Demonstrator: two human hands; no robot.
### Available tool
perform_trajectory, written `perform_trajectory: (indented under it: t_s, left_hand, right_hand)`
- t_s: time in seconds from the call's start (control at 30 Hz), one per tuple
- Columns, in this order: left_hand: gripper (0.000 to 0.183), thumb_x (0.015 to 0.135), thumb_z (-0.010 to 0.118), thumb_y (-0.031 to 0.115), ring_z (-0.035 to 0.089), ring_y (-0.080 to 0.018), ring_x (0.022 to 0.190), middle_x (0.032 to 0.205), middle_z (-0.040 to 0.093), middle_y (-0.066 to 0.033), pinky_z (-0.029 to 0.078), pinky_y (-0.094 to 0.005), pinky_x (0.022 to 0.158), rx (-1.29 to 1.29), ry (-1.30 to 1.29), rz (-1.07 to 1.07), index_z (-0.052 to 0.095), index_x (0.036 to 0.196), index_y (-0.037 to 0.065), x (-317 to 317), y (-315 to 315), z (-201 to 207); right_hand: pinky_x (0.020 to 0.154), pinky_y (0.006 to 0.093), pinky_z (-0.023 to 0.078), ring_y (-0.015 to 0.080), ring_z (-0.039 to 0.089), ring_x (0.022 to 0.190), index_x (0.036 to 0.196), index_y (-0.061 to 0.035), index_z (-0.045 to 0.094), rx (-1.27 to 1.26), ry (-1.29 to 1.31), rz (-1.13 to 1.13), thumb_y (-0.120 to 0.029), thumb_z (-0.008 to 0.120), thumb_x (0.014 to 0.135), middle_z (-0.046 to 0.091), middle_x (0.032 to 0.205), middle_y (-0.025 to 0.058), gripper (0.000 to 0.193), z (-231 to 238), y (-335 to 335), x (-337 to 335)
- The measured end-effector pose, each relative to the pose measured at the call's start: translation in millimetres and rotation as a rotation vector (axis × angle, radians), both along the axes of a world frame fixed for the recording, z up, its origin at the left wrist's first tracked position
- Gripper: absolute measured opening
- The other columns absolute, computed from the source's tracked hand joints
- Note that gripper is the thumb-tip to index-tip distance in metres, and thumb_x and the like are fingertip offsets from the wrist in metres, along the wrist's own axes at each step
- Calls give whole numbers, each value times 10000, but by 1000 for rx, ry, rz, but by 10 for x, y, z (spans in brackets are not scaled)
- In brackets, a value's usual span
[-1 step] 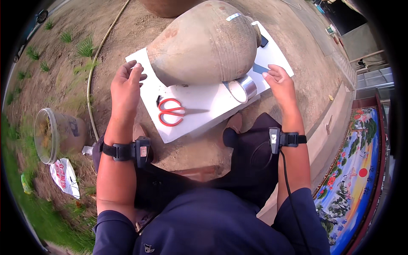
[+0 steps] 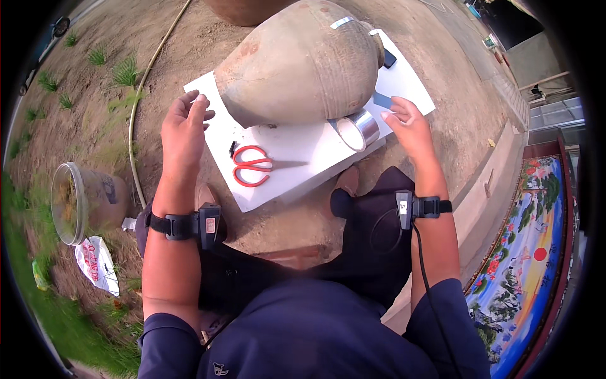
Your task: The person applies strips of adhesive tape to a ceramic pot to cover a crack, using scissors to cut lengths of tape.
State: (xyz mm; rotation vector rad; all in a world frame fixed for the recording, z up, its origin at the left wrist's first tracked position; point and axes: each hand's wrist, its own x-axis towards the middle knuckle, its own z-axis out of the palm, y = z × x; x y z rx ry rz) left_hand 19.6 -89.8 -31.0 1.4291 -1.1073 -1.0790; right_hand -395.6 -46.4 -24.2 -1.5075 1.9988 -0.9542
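While a white slab (image 2: 303,142) sat up front, a big clay jar (image 2: 303,63) lay sideways on it. Left hand (image 2: 182,129) hung empty and half-open by the jar, right hand (image 2: 410,129) likewise near the silver tape roll (image 2: 368,126), red-handled scissors (image 2: 254,168) between.

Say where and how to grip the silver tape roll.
Probably grip the tape roll by its wall: right hand from the right, fingers outside, thumb in the core. Its open end faces near left, its silver outside lies exposed rightward, and the jar crowds its far side.
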Motion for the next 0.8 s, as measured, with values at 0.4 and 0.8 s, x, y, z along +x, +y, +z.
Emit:
perform_trajectory:
  t_s: [0.4, 0.8]
  left_hand:
    - [440, 1028, 596, 281, 667, -141, 956, 1124, 693, -75, 487, -269, 802, -20, -56, -28, 573, 1352, -15, -111, 85, 28]
    - [495, 1016, 597, 263, 683, -178, 997, 1167, 695, -127, 512, -303, 827, -43, -69, -65, 530, 1369, -77, -148, 111, 142]
  right_hand:
    - [914, 391, 528, 294, 678, 996, 1389, 38, 518, 74, 114, 86, -287, 811, 754, 692, 1103, 176, 771, -302, 194, 382]
    - [831, 351, 535, 223, 669, 857, 1369, 10, 563, 54, 71, 77, -207, 799, 756, 693, 926, 112, 692, -160, 323, 42]
